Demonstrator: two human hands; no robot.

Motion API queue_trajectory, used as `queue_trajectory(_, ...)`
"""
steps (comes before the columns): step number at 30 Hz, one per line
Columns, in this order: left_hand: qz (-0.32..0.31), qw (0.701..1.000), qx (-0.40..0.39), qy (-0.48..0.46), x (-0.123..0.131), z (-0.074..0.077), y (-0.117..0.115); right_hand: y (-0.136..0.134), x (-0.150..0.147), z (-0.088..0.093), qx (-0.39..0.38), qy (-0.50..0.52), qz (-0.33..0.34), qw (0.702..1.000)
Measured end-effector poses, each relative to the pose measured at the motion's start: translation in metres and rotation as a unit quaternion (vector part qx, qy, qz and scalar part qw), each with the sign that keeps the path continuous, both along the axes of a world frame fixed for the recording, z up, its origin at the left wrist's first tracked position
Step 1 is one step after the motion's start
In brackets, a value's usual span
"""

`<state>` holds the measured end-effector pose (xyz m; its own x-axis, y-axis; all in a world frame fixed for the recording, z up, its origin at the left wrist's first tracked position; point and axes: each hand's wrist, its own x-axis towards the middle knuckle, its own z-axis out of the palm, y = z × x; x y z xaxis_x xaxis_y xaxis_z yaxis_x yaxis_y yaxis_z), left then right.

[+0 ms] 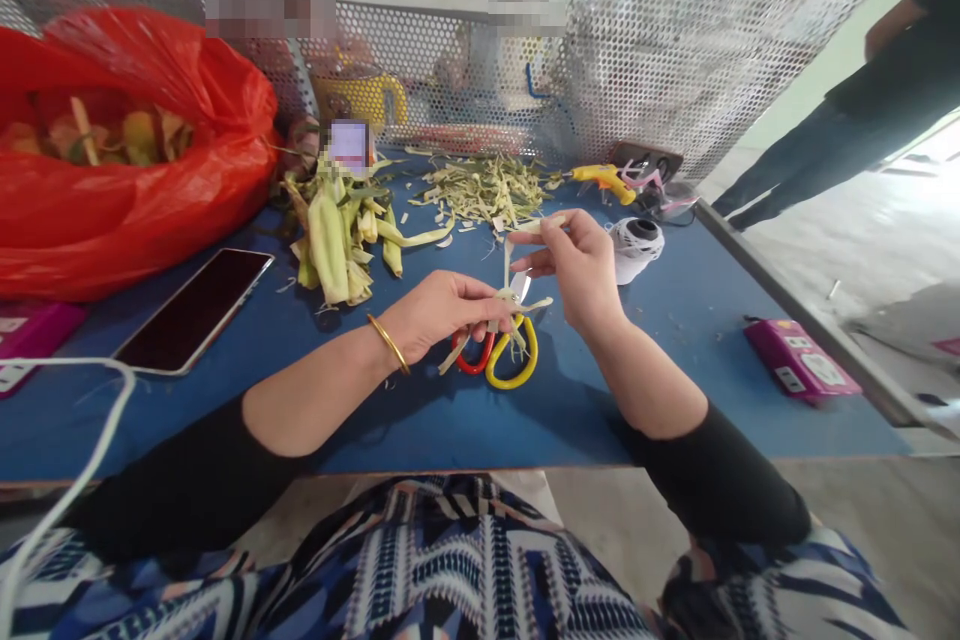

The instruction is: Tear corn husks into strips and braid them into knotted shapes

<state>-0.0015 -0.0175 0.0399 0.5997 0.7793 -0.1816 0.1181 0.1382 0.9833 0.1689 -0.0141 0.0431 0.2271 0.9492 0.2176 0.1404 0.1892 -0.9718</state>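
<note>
My left hand [442, 312], with a gold bangle on its wrist, is closed on a small bundle of pale corn-husk strips [511, 302] above the blue table [660, 390]. My right hand [577, 265] pinches one thin strip [508, 255] that rises from that bundle, holding it taut. Just under the hands lie scissors [501, 358] with one red and one yellow handle loop, resting on the table.
A heap of corn husks [337, 230] and shredded strips [484, 188] lies behind. At left sit a red plastic bag [135, 160], a phone [195, 308] and a white cable [90, 440]. A glue gun [604, 180], thread spool [636, 242] and pink box [799, 360] are at right. A person [862, 110] stands far right.
</note>
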Motion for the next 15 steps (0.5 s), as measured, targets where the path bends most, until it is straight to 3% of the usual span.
queue_trajectory(6, 0.090, 0.995, -0.031, -0.025, 0.000, 0.002, 0.003, 0.001, 0.005, 0.000, 0.049, -0.104, 0.069, 0.991)
queue_trajectory(11, 0.121, 0.989, -0.061, -0.060, -0.006, 0.003, 0.012, -0.001, 0.021, 0.012, 0.016, -0.306, 0.245, 0.920)
queue_trajectory(15, 0.123, 0.989, -0.063, -0.058, -0.006, 0.001, 0.014, 0.001, 0.023, 0.012, 0.036, -0.361, 0.218, 0.906)
